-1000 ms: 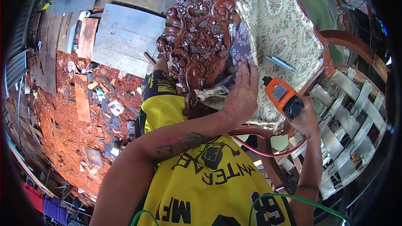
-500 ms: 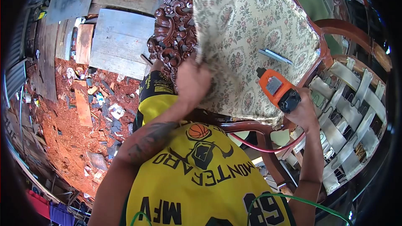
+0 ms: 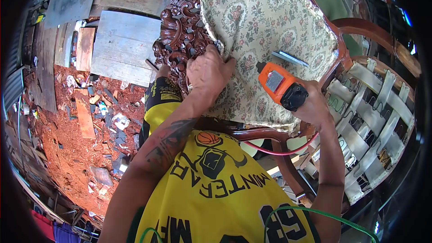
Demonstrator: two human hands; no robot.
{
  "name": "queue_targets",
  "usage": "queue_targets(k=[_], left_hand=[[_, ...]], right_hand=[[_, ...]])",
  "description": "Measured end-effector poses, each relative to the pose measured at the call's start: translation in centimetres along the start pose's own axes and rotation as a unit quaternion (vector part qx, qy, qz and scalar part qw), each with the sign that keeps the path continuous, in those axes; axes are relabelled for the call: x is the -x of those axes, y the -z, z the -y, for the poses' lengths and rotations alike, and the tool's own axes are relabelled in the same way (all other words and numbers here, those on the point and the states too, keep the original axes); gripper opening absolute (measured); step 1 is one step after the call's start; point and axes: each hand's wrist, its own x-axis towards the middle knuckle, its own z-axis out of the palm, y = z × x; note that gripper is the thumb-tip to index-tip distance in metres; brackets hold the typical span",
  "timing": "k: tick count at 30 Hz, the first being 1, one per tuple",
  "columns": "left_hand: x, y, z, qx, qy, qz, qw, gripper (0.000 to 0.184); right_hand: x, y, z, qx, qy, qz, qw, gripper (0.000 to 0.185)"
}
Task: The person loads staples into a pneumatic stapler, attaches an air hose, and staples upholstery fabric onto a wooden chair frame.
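Observation:
My left hand (image 3: 209, 73) is closed on the near left edge of the floral fabric (image 3: 265, 22), beside the carved wooden frame (image 3: 173, 29). The fabric lies spread over the chair and covers part of the carving. In my right hand (image 3: 312, 103) is an orange and black staple gun (image 3: 281, 85), held above the fabric with its nose pointing up and left. Two thin strips of staples (image 3: 290, 58) rest on the fabric just beyond the tool.
Woven webbing with springs fills a seat frame (image 3: 371, 126) at the right. A red hose (image 3: 283, 153) curves under the chair. Wooden boards (image 3: 126, 47) and reddish ground with scraps (image 3: 67, 153) lie left. A green cord (image 3: 333, 218) crosses my shirt.
The fabric has been drawn left over the carved frame, hiding the purple cloth. My left hand went from lying flat to gripping its edge. My right hand moved slightly left with the staple gun.

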Motion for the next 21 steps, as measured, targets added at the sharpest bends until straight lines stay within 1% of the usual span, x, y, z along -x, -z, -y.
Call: queue_targets(k=[1, 3, 4, 6, 7, 9, 13, 16, 19, 21], left_hand=[[-0.1, 0.0, -0.1, -0.001, 0.006, 0.002, 1.0, 0.052], [-0.2, -0.1, 0.1, -0.003, 0.009, 0.003, 1.0, 0.052], [-0.3, -0.2, 0.4, -0.003, 0.012, 0.005, 1.0, 0.052], [-0.6, -0.4, 0.9, -0.018, 0.019, 0.002, 1.0, 0.05], [-0.4, -0.3, 0.7, -0.02, 0.018, 0.005, 1.0, 0.05], [-0.3, 0.1, 0.3, -0.005, 0.018, 0.021, 1.0, 0.049], [0.0, -0.1, 0.0, -0.013, 0.018, 0.01, 1.0, 0.049], [-0.1, -0.4, 0.0, -0.021, -0.003, -0.004, 1.0, 0.048], [-0.1, -0.4, 0.6, -0.006, -0.001, -0.006, 1.0, 0.049], [-0.2, -0.4, 1.1, -0.002, -0.014, -0.007, 1.0, 0.049]], right_hand=[[0.2, 0.1, 0.0, 0.001, -0.003, 0.0, 1.0, 0.042], [0.3, 0.3, 0.1, -0.011, -0.042, 0.032, 0.999, 0.044], [0.4, 0.2, -0.1, -0.011, -0.042, 0.028, 0.999, 0.044], [1.0, -0.1, -0.6, 0.021, -0.006, 0.012, 1.0, 0.047], [1.2, -0.2, -0.5, 0.019, -0.009, 0.011, 1.0, 0.047], [1.1, -0.1, -0.2, -0.012, 0.002, 0.012, 1.0, 0.059], [1.0, -0.5, 0.2, 0.001, -0.009, 0.024, 1.0, 0.058], [0.6, -0.9, 0.1, 0.021, -0.001, 0.017, 1.0, 0.057], [0.0, -1.1, 0.2, 0.018, -0.011, 0.025, 0.999, 0.055], [-0.6, -1.6, -0.3, -0.004, 0.009, 0.032, 0.999, 0.053]])
